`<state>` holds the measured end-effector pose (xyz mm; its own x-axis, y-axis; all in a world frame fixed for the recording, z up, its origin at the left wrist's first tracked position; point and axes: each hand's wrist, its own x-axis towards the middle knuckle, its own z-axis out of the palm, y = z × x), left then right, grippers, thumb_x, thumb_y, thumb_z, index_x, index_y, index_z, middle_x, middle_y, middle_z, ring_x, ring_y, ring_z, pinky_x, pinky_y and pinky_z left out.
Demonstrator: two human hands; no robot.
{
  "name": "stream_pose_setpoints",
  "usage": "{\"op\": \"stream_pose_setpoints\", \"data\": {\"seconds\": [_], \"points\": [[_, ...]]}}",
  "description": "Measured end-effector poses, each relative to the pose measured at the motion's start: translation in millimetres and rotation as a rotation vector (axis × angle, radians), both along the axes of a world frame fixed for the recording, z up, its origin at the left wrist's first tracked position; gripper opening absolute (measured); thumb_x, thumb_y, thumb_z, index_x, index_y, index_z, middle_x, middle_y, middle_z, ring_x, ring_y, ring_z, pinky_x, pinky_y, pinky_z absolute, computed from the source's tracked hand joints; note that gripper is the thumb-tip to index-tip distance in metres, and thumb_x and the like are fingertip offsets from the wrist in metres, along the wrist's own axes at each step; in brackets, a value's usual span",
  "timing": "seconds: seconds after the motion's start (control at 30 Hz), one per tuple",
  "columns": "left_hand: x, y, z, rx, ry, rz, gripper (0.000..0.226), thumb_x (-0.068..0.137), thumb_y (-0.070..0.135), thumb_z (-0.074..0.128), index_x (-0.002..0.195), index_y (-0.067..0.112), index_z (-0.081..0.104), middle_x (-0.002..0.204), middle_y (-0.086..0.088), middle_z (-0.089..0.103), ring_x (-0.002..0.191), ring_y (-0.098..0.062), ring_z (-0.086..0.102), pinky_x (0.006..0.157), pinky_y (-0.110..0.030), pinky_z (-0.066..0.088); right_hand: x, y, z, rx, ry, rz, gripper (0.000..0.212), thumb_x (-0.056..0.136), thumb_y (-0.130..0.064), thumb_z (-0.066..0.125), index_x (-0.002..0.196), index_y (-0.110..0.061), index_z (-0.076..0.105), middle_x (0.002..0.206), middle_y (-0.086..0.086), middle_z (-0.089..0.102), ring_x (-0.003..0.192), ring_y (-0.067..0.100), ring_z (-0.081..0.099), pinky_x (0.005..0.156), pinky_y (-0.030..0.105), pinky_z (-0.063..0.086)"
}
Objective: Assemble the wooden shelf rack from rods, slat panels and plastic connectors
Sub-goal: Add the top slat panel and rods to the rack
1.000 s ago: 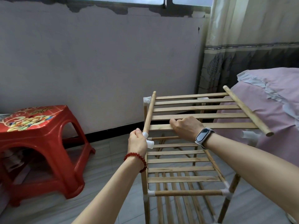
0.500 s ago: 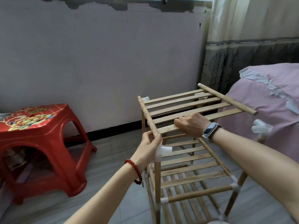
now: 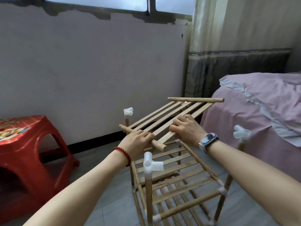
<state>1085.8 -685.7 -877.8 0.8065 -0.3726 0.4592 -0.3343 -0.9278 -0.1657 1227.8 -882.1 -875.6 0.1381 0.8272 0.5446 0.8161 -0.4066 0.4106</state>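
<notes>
Slat panel [image 3: 169, 118] held tilted in the air above the rack frame [image 3: 177, 180], seated in no connector. Left hand [image 3: 136, 142], grip closed around the panel's near end rod [image 3: 143, 137]. Right hand [image 3: 187, 129], fingers curled over a slat near the same end, gripping it. Far end rod [image 3: 195, 100] points toward the bed [image 3: 260, 111]. Three white connectors top the uprights, bare: near one [image 3: 152, 164], back one [image 3: 128, 111], right one [image 3: 241, 134]. Lower shelves fitted. Red stool [image 3: 29, 152] at left on the floor. Smartwatch [image 3: 208, 139] on right wrist, red bead bracelet [image 3: 123, 152] on left.
</notes>
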Motion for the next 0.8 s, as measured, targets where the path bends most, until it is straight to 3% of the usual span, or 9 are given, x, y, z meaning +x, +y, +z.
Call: {"op": "stream_pose_setpoints", "data": {"seconds": [0.07,0.17,0.27,0.33,0.37,0.47,0.57,0.67,0.8], "points": [[4,-7,1,0.004,-0.068,-0.02,0.049,0.044,-0.013,0.079,0.087,0.005,0.066,0.075,-0.009,0.065,0.064,-0.025,0.065,0.054,-0.03,0.053,-7,-7,2,-0.031,0.12,-0.119,0.019,0.084,-0.021,0.052,0.097,-0.018,0.065,0.099,0.005,0.062,0.096,0.027,0.061,0.082,0.046,0.046],[4,-13,12,0.019,-0.083,0.005,0.039,0.048,-0.005,0.08,0.081,0.008,0.066,0.07,-0.007,0.06,0.055,-0.021,0.062,0.046,-0.022,0.045,-27,-13,7,0.018,0.401,-0.189,0.038,0.088,-0.015,0.052,0.126,-0.02,0.054,0.133,0.004,0.046,0.13,0.024,0.037,0.109,0.051,0.025],[4,-13,28,-0.054,-0.011,0.03,0.017,0.066,-0.001,0.062,0.083,0.001,0.062,0.074,-0.014,0.057,0.053,-0.029,0.058,0.046,-0.023,0.032,-68,-14,10,0.416,0.436,0.014,0.029,0.084,-0.021,0.045,0.106,-0.011,0.062,0.105,0.006,0.059,0.1,0.021,0.056,0.087,0.045,0.048],[12,-9,37,-0.121,0.012,0.07,0.015,0.076,-0.006,0.057,0.091,-0.002,0.06,0.083,-0.019,0.055,0.063,-0.033,0.057,0.053,-0.028,0.031,-100,-14,15,0.45,0.631,0.039,0.034,0.09,-0.039,0.044,0.105,-0.012,0.059,0.085,-0.001,0.06,0.077,0.014,0.057,0.068,0.035,0.051],[16,-5,39,-0.139,0.0,0.084,0.016,0.08,-0.006,0.057,0.095,-0.002,0.059,0.086,-0.019,0.055,0.068,-0.034,0.058,0.054,-0.029,0.034,-115,-12,19,0.376,0.75,-0.045,0.041,0.091,-0.049,0.042,0.108,-0.015,0.058,0.083,-0.004,0.061,0.075,0.013,0.058,0.068,0.034,0.051],[20,0,45,-0.28,-0.001,0.213,0.015,0.091,0.01,0.054,0.105,0.004,0.056,0.097,-0.013,0.052,0.083,-0.034,0.055,0.066,-0.039,0.047,-138,-7,23,0.114,0.781,-0.319,0.064,0.087,-0.07,0.029,0.104,-0.016,0.06,0.091,0.0,0.066,0.086,0.019,0.061,0.078,0.037,0.047],[18,0,50,-0.41,-0.016,0.271,0.017,0.093,0.019,0.052,0.103,0.005,0.055,0.096,-0.01,0.051,0.085,-0.034,0.051,0.072,-0.04,0.044,-159,10,26,0.012,0.741,-0.249,0.074,0.086,-0.073,0.024,0.101,-0.011,0.06,0.097,0.005,0.065,0.091,0.024,0.061,0.079,0.038,0.046],[9,0,58,-0.534,-0.068,0.299,0.015,0.093,0.018,0.053,0.097,0.003,0.054,0.093,-0.009,0.052,0.083,-0.033,0.053,0.074,-0.039,0.044,-173,36,24,-0.107,0.624,-0.322,0.069,0.09,-0.067,0.029,0.106,-0.006,0.056,0.103,0.011,0.062,0.096,0.03,0.059,0.07,0.034,0.037],[-6,-1,75,-0.698,-0.166,0.303,0.013,0.092,0.019,0.053,0.098,0.008,0.058,0.097,-0.004,0.057,0.089,-0.028,0.055,0.081,-0.04,0.046,-171,49,24,-0.134,0.64,-0.381,0.042,0.097,-0.043,0.036,0.108,-0.008,0.056,0.112,0.012,0.061,0.106,0.032,0.057,0.07,0.033,0.03]]}}
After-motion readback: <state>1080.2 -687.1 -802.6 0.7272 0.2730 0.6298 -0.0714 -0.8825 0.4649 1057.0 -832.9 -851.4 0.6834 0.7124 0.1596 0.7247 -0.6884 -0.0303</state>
